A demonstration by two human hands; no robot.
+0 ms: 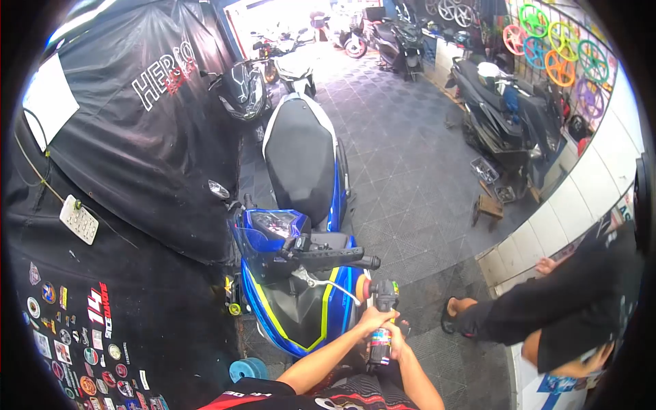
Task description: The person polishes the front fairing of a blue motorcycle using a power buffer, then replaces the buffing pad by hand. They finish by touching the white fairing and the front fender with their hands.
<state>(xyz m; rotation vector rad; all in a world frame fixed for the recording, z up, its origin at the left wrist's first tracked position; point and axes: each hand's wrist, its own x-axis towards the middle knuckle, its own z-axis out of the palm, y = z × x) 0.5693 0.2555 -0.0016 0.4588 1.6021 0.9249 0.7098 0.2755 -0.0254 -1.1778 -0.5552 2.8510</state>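
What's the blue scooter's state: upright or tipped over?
The scooter is upright: its black seat faces up, with the handlebar above the front panel.

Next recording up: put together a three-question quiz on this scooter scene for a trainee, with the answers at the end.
1. True or false: the left hand and the right hand both grip the polisher.
2. Which colour shows on the front of the scooter beside the polisher?
A) pink
B) blue
C) brown
3. What hangs on the black sheet at picture left, above the stickers?

Key:
1. True.
2. B.
3. A power strip.
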